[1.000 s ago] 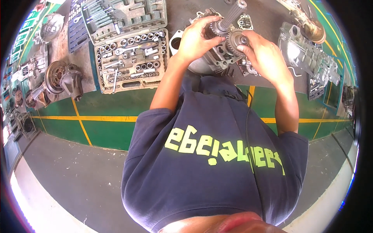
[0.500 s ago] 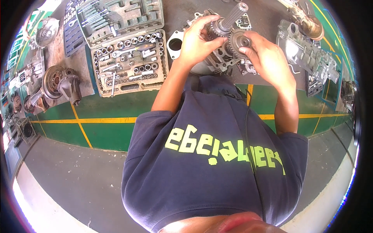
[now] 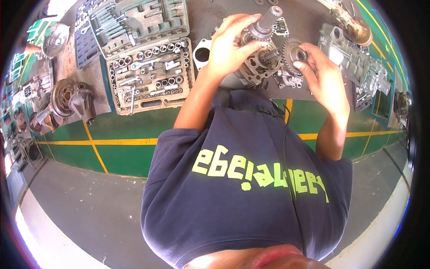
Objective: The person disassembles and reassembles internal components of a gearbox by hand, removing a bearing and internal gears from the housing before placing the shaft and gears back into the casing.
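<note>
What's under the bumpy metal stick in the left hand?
Below the ridged shaft in the left hand, part of a grey metal casing shows. The hand covers some of the shaft's lower end, so I can't tell whether it touches the casing.

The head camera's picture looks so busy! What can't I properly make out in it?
- Splined shaft: its lower end, hidden behind the left hand, head view.
- Toothed gear: part of its lower right, covered by the right hand, head view.
- Metal housing: its upper left, hidden behind the left hand, head view.
- Tool case lid: its far end, cut off by the top edge, head view.
</note>
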`<state>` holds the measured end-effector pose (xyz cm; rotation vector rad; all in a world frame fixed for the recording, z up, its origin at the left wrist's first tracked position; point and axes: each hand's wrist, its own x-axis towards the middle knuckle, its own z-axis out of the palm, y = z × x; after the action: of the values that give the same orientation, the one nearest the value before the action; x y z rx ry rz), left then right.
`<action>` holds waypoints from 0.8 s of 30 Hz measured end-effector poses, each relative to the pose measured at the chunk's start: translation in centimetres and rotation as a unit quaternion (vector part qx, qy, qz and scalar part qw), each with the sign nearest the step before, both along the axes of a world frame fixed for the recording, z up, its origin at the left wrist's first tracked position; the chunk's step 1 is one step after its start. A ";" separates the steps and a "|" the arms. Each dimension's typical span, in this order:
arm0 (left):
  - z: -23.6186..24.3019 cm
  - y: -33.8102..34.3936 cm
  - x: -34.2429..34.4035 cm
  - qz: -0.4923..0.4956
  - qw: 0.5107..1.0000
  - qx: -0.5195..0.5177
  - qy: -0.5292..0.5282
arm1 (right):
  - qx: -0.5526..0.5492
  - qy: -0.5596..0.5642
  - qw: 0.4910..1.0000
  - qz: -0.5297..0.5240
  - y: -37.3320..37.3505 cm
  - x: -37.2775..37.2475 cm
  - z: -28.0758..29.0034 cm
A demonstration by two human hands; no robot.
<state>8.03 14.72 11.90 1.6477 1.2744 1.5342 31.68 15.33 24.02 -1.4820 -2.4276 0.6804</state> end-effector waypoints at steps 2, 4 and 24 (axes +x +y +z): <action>1.0 0.4 0.2 -0.006 0.999 0.038 -0.036 | 0.004 0.002 1.000 -0.001 -0.2 0.2 -0.1; 1.9 1.0 0.3 -0.010 0.995 0.077 -0.070 | 0.009 0.007 1.000 0.000 -0.4 0.4 -0.6; 6.1 2.2 0.5 -0.039 0.993 0.094 -0.059 | 0.014 -0.019 0.997 0.070 0.5 -2.7 -2.9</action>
<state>8.54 16.96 18.03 1.6722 1.0176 1.7211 28.94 15.86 21.16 -1.3364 -2.5770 0.6482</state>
